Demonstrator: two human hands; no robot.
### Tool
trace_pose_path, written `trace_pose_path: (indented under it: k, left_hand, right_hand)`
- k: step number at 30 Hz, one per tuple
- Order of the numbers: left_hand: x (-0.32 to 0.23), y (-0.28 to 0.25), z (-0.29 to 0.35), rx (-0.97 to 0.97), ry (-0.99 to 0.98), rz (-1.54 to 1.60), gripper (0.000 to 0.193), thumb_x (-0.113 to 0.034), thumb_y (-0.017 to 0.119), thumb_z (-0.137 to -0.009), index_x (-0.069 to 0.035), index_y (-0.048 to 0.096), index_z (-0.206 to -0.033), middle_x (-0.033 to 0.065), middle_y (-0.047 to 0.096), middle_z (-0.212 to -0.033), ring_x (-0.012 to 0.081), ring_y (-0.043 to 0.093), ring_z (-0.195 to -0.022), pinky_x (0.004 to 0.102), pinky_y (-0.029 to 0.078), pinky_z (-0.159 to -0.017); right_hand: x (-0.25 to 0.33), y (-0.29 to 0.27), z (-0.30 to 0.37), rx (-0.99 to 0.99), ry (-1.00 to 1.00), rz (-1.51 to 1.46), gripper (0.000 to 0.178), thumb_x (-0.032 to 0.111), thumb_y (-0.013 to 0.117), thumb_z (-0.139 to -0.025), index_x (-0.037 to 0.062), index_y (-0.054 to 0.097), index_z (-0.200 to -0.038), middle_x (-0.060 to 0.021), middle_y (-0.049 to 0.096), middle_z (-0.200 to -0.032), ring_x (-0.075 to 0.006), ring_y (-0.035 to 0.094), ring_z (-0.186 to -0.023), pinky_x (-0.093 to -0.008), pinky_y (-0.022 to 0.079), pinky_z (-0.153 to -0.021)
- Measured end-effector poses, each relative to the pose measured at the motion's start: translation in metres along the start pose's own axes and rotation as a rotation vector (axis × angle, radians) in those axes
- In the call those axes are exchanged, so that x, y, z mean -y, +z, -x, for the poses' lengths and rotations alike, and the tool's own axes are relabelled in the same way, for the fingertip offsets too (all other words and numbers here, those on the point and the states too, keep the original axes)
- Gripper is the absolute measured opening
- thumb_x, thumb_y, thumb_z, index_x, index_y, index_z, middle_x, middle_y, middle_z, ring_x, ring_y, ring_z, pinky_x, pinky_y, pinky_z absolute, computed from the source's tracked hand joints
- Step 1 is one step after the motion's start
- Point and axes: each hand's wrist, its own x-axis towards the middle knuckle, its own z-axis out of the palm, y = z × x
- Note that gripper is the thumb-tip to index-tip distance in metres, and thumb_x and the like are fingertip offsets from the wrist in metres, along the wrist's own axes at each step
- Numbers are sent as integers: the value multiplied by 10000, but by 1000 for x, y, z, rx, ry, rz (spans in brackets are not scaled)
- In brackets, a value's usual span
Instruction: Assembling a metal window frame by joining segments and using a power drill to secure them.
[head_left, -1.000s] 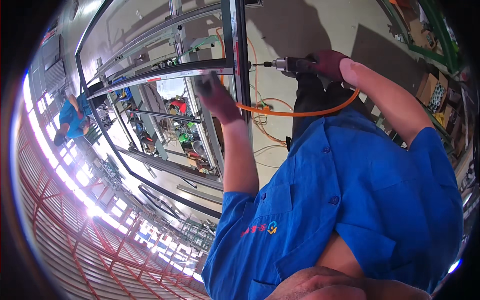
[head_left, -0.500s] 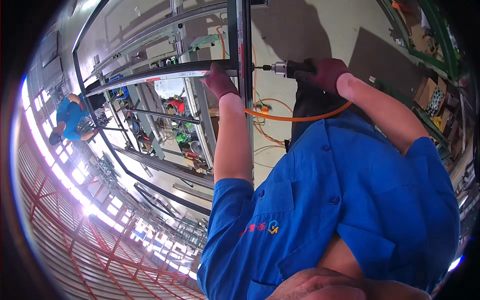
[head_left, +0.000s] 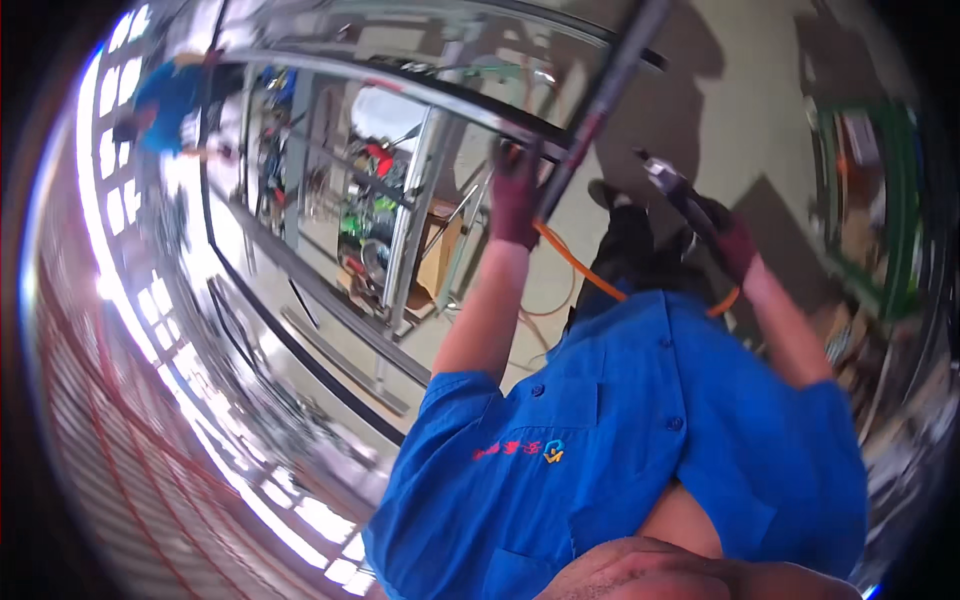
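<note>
My right hand (head_left: 728,238), in a dark red glove, grips a pneumatic drill (head_left: 680,190) by its dark body. The drill's silver front end points up and left, apart from the dark metal frame (head_left: 612,95). An orange air hose (head_left: 580,262) passes in front of my waist and comes up beside the right hand. My left hand (head_left: 515,200), gloved alike, is at the frame's crossbar (head_left: 440,97), close to where it meets the long side bar. Its fingers look stretched out and apart; blur hides whether they touch the bar.
Beneath the frame stand metal rails (head_left: 418,190) and a clutter of tools and parts (head_left: 375,225). A green rack (head_left: 815,165) with boxes stands at the right. Another person in blue (head_left: 165,105) is at the frame's far left end.
The drill has come away from the frame's side bar and tilted up, moving right and lower with my right hand. My left hand's fingers have loosened from the crossbar. The whole view has turned.
</note>
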Motion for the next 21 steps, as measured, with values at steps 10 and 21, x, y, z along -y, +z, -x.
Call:
trace_pose_path:
  k: [10,21]
  left_hand:
    - [-153,-139,-5,27,-184,1121,629,-205,739,-1064,1,495,-1605,126,659,-1448,193,620,-1348,374,506,-1141]
    - [97,-224,142,-346,-993,828,365,-325,787,-963,-23,776,-1168,80,782,-961,162,722,-774,325,531,-665]
  right_hand:
    - [247,100,-38,296,-399,-160,487,210,592,-1109,68,569,-1574,-126,723,-1229,-186,722,-937,-338,588,-796]
    - [229,128,-90,72,-832,554,372,264,709,-1027,91,726,-1357,-186,715,-1208,-390,701,-1146,-456,570,-995]
